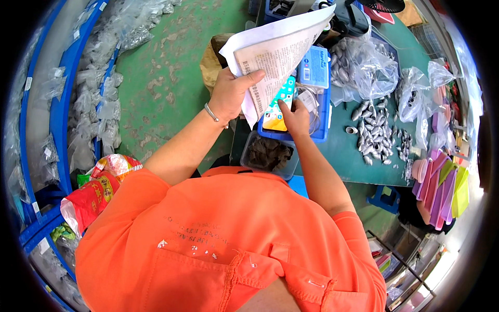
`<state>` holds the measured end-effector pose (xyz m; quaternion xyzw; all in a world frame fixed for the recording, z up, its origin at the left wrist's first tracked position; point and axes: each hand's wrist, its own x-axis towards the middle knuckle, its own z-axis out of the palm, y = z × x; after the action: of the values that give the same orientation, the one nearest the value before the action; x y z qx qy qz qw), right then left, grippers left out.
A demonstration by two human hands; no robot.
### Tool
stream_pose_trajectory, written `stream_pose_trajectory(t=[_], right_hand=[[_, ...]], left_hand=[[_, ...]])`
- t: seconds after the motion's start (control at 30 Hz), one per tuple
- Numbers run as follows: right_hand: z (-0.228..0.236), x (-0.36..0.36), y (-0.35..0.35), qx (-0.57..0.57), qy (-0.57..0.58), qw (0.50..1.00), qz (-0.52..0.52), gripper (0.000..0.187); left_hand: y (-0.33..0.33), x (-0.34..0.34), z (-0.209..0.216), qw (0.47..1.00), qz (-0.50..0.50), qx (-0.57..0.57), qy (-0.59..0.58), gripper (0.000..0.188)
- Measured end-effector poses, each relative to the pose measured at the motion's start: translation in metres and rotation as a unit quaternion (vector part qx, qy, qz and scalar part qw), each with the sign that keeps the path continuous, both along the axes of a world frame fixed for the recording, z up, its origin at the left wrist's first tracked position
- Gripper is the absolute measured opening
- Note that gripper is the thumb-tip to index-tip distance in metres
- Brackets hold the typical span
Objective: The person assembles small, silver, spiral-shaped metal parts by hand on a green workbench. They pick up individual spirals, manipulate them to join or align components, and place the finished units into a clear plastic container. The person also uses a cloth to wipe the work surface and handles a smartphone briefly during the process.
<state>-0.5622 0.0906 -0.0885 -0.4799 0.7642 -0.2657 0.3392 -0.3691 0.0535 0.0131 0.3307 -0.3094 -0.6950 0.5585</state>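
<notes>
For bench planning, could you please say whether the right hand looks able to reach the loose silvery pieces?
Probably yes: only the blue bin's rim seems to separate the right hand from the uncovered silvery pieces.

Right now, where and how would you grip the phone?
I'd pinch the phone at its near end, coming from the wearer's side: that end looks exposed, screen up, while the papers overlap its upper left and the right hand crosses its right edge.

printed sheets (278, 57) were thin matt paper, smartphone screen (277, 115) was smooth and glossy, bangle (210, 112) was shiny metal, blue tray (326, 117) was smooth plastic, clear bags (377, 67) were crinkled glossy plastic, small ridged pieces (370, 130) looked metallic, orange shirt (218, 210) was matt cloth, floor (156, 122) was rough
</notes>
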Motion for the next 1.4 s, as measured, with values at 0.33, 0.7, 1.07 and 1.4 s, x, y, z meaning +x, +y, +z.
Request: stream_pose_trajectory(t=[0.33,0.7,1.07,1.4], right_hand=[[-0.020,-0.008,-0.003,-0.049,-0.076,0.995,-0.046,0.042],[-0.016,-0.009,0.001,-0.076,-0.054,0.994,-0.050,0.040],[-0.013,-0.008,0.001,-0.079,-0.053,0.995,-0.043,0.039],[-0.007,-0.008,-0.002,-0.024,-0.023,0.998,-0.045,0.044]], left_hand=[[0.000,0.003,0.003,1.000,0.008,-0.003,-0.006,0.028],[-0.006,0.010,0.005,1.000,0.011,0.005,0.012,0.031],[-0.027,0.031,0.011,0.999,-0.020,-0.037,-0.035,0.037],[-0.024,0.024,0.008,0.999,-0.015,-0.047,-0.017,0.034]])
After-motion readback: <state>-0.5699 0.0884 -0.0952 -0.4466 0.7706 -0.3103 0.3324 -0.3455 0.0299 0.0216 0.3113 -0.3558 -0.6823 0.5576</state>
